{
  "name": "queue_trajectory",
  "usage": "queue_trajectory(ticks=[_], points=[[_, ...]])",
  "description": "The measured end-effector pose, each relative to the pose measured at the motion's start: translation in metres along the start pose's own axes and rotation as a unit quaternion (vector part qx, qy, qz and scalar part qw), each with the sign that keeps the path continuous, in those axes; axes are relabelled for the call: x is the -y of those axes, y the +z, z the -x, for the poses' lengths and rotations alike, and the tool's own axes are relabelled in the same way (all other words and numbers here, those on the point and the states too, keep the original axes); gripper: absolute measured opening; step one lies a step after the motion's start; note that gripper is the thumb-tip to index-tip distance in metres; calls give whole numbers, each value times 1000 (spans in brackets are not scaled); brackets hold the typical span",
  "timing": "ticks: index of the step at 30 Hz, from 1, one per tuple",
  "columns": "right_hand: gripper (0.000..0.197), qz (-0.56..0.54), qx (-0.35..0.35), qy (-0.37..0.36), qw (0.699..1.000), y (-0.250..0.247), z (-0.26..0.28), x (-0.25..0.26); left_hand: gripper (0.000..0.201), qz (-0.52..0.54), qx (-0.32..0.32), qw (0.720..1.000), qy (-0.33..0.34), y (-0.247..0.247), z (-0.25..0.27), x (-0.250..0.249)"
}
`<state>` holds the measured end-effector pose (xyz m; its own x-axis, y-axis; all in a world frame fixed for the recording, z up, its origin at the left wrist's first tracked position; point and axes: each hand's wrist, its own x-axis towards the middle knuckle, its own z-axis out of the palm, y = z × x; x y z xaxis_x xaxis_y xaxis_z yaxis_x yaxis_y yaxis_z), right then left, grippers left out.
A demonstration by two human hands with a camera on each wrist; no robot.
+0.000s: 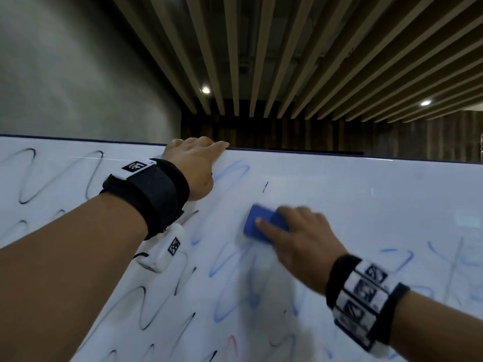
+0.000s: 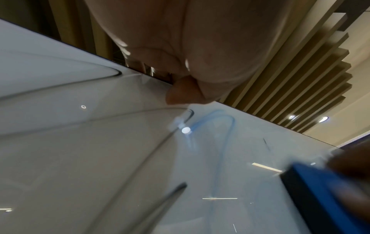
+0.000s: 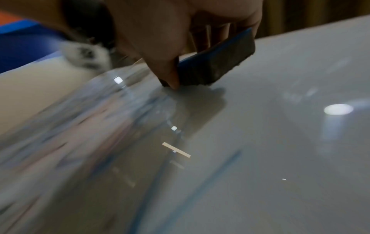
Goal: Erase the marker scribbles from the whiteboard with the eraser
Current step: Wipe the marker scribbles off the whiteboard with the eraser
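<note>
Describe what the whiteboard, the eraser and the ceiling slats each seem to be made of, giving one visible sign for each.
Whiteboard: smooth, glossy, coated panel; it mirrors the ceiling lights. Substrate unclear.
Eraser: probably a blue foam or plastic body over a dark felt-like pad; the right wrist view shows the darker, matte lower layer.
Ceiling slats: look like wood or wood-effect laminate, matte tan-brown; real timber cannot be confirmed.

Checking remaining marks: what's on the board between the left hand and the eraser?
Head view: between left hand and eraser, a blue scribble loop and a short dark stroke.
</note>
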<state>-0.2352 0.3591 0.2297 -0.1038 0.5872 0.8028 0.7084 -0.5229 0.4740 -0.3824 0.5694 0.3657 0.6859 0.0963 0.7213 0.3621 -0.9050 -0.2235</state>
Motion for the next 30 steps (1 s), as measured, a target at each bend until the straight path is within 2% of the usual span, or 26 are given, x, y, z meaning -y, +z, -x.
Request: queue_trajectory(ticks=[2,3,4,7,9,15,20,26,30], points=[[64,12,48,-70,996,6,23,12,74,6,-5,1000,0,2,-1,1],[65,11,50,-76,996,4,22,7,74,8,-6,1000,-3,3,-1,2],[65,13,33,-57,998,0,14,-1,74,8,-7,1000,-4,3,-2,2],[62,18,-34,92,995,-20,-31,-31,73,13,-9,1000,-7,3,-2,0],[61,8,-42,143,989,-22,-47,-39,71,17,-12,1000,-11,2,-1,-1],[65,-11,-24,9,1000,2,4,-8,71,31,2,999,-19,1,-1,-1],[61,-10,-69,63,996,-12,-40,-38,68,39,-10,999,-29,2,-1,-5],[62,-28,-48,41,998,-7,14,-49,69,53,-7,998,-40,1,-1,-6],[58,-30,-74,51,996,-8,-18,-39,70,58,-1,998,-40,5,-5,-3]])
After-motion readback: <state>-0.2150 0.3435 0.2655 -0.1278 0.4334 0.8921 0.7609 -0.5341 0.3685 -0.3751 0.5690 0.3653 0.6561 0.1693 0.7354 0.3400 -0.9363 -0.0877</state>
